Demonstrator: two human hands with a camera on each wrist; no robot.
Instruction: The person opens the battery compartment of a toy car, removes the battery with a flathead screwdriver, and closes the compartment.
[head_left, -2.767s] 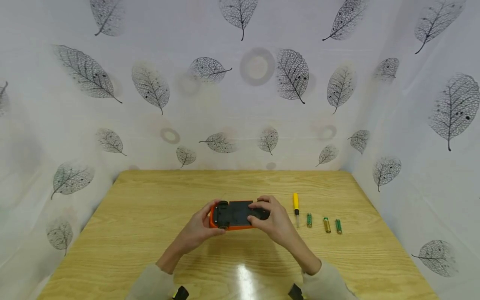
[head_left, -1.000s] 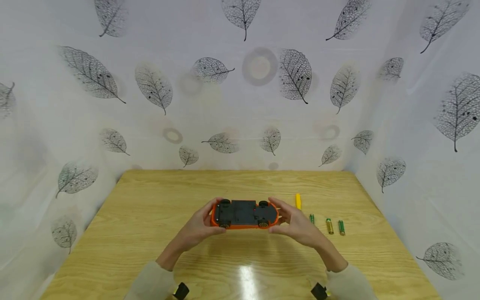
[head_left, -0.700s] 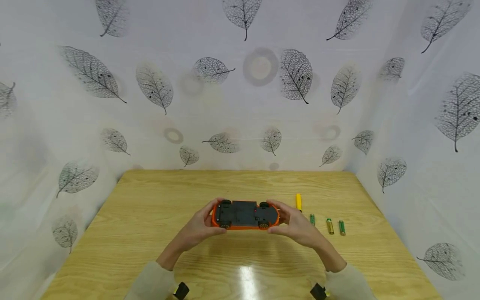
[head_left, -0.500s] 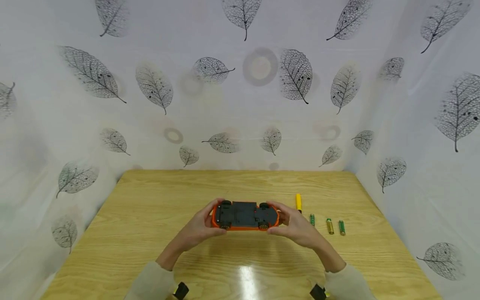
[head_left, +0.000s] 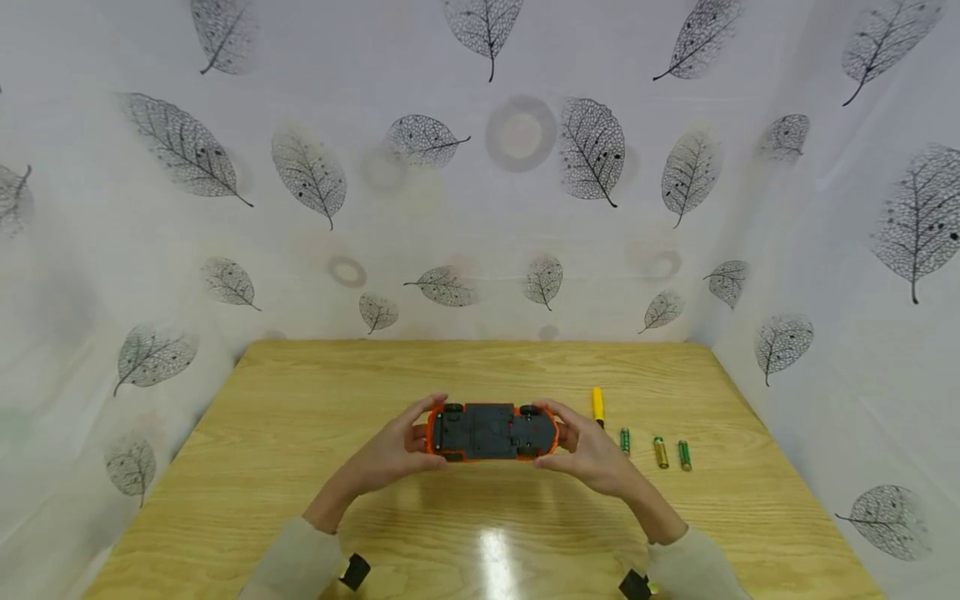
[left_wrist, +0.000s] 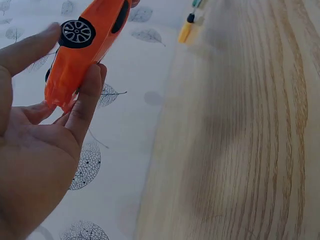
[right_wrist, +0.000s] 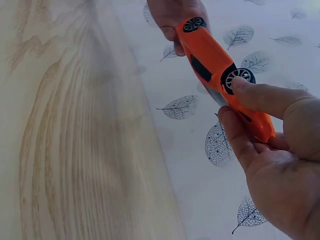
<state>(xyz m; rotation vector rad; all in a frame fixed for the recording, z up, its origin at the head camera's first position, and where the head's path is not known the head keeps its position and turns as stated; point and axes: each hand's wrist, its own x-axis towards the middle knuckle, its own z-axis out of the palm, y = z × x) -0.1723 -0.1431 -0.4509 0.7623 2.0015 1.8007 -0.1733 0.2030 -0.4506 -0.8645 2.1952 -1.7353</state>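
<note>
An orange toy car (head_left: pixel 491 433) is held upside down above the table, its black underside and wheels facing the head camera. My left hand (head_left: pixel 390 457) grips its left end, thumb at the near side and fingers at the far side. At the right end, my right hand (head_left: pixel 596 458) holds the car the same way. The left wrist view shows the orange body (left_wrist: pixel 82 57) between thumb and fingers, with the thumb at a wheel (left_wrist: pixel 77 32). In the right wrist view the right thumb lies on another wheel (right_wrist: pixel 238 79).
To the right on the wooden table (head_left: pixel 315 383) lies a yellow screwdriver (head_left: pixel 597 402), its shaft hidden behind the right hand. Beside it are a green battery (head_left: pixel 625 440), a gold one (head_left: pixel 661 452) and another green one (head_left: pixel 685 455). A leaf-print curtain (head_left: pixel 480 217) surrounds the table.
The right hand's fingers, earlier on the car's underside, have moved right to grip its right end. Lately the car has tilted slightly, its underside facing the head camera more squarely.
</note>
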